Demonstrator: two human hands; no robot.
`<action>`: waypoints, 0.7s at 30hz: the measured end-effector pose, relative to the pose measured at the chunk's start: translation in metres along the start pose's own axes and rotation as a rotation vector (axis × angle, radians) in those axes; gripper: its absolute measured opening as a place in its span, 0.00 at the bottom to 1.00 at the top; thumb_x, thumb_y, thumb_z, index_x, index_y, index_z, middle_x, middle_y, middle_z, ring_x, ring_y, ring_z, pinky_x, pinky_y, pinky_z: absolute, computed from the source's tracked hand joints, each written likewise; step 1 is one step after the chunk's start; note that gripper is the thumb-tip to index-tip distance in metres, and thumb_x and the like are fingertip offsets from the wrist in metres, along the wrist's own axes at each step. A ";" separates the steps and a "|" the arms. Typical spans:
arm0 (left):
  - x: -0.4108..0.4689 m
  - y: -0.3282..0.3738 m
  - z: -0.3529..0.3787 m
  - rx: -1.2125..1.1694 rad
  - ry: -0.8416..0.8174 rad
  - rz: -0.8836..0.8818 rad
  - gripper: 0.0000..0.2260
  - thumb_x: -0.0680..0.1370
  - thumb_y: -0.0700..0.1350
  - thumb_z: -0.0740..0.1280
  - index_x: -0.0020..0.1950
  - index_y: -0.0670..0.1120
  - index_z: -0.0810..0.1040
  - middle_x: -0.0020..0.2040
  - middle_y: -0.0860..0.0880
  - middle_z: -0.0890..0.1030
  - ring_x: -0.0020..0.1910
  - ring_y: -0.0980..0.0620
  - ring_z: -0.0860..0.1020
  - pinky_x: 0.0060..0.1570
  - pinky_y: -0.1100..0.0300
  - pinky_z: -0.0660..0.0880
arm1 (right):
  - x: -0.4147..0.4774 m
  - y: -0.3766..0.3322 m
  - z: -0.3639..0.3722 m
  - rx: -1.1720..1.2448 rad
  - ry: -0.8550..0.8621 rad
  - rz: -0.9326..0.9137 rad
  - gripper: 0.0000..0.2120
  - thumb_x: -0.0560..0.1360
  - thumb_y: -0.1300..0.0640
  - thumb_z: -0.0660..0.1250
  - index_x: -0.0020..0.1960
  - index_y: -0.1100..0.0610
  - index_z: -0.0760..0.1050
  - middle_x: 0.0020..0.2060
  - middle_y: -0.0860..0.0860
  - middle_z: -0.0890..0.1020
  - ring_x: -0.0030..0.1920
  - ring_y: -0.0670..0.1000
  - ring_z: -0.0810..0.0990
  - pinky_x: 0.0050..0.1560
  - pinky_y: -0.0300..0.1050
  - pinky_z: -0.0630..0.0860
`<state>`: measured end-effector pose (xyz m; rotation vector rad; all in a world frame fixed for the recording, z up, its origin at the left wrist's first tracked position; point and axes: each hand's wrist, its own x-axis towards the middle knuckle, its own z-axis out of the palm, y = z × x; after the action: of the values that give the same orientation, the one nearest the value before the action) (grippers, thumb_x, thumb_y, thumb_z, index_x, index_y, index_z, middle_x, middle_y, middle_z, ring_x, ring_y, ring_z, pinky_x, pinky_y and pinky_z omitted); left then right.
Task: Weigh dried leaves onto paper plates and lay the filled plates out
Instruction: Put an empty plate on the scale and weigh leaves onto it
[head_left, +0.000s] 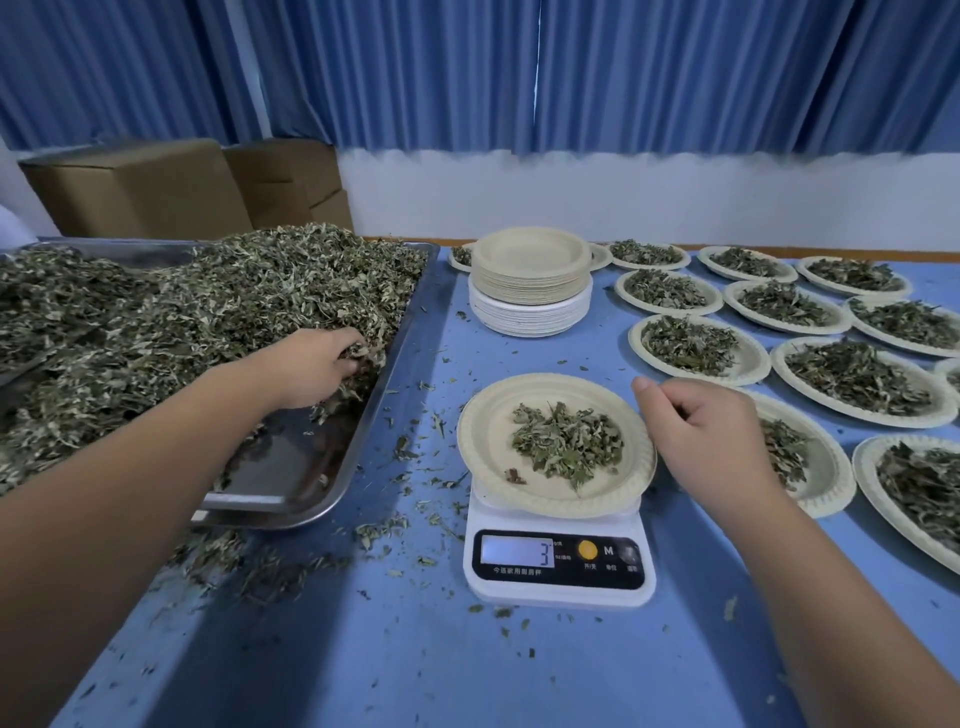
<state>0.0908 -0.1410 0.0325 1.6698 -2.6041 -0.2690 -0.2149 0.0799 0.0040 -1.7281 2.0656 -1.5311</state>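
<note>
Head view: the scale (558, 566) display (517, 551) reads "3", with "M" beside a yellow button; the Chinese print below is too small to read. On the scale sits a paper plate (488, 452) holding a small leaf pile (566, 444). The left hand (311, 366) has its fingers curled round a clump of dried leaves (182, 312) heaped in the steel tray (291, 462). The right hand (696, 431) is at the plate's right rim, fingers curled under; whether they pinch anything cannot be told. Filled plates (753, 358) lie on the table (415, 649) right of a stack of empty plates (530, 280).
</note>
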 end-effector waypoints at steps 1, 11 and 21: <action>-0.003 -0.001 -0.001 -0.004 0.005 -0.004 0.18 0.84 0.48 0.57 0.73 0.48 0.64 0.45 0.45 0.76 0.35 0.50 0.77 0.29 0.60 0.69 | 0.000 0.000 0.000 -0.001 0.001 0.005 0.26 0.79 0.55 0.64 0.26 0.58 0.58 0.20 0.48 0.59 0.24 0.47 0.60 0.26 0.39 0.55; -0.032 -0.013 -0.001 0.004 -0.007 0.026 0.13 0.83 0.54 0.56 0.43 0.48 0.69 0.39 0.45 0.77 0.36 0.48 0.76 0.33 0.55 0.70 | -0.002 -0.002 -0.003 -0.009 -0.002 0.054 0.26 0.79 0.54 0.63 0.26 0.57 0.58 0.19 0.48 0.60 0.24 0.47 0.61 0.29 0.44 0.56; -0.040 -0.015 0.000 0.054 0.032 0.020 0.08 0.83 0.48 0.58 0.48 0.45 0.69 0.35 0.49 0.76 0.29 0.53 0.75 0.27 0.59 0.69 | -0.001 0.000 -0.003 0.011 -0.010 0.070 0.25 0.79 0.53 0.63 0.28 0.63 0.60 0.22 0.50 0.60 0.25 0.46 0.59 0.31 0.45 0.58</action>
<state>0.1215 -0.1112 0.0326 1.6489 -2.6261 -0.1720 -0.2166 0.0824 0.0050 -1.6375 2.0850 -1.5080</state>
